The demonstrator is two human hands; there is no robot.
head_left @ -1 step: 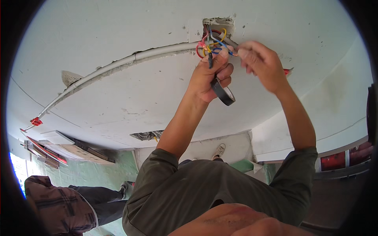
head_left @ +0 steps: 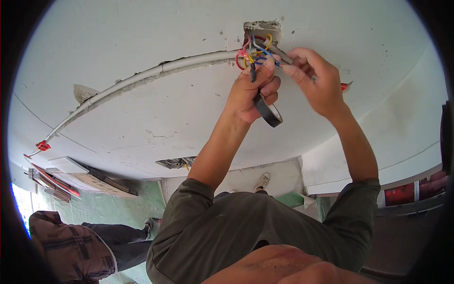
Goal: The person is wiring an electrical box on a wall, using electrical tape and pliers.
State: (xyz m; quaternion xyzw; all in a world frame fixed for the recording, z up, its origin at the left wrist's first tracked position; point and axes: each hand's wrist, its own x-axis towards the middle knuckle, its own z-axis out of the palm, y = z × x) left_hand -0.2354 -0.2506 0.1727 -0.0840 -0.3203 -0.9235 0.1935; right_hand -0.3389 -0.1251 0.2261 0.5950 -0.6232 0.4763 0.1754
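My left hand (head_left: 257, 85) is closed, pinching blue wires (head_left: 273, 60) between thumb and forefinger. Its lower fingers hold a roll of black electrical tape (head_left: 270, 113) against the palm. A black-wrapped wire end (head_left: 252, 73) sticks down beside the left thumb. My right hand (head_left: 316, 78) is at the bare copper tips of the blue wires, its thumb and bent fingers closed around them; the exact contact is partly hidden. Red, yellow and blue wires (head_left: 246, 54) loop out of a rough wall opening (head_left: 261, 25) just above both hands.
A grey conduit (head_left: 156, 73) runs leftward in a chased groove to a red clip (head_left: 43, 146). Lower on the wall is another opening (head_left: 177, 163) with wires. Boards (head_left: 92, 177) lie at the left. Another person in a plaid top (head_left: 78, 248) is at lower left.
My right hand has shifted slightly; its fingers, blurred before, now show sharply with the thumb at the copper tips. The left hand and the tape roll stay in place.
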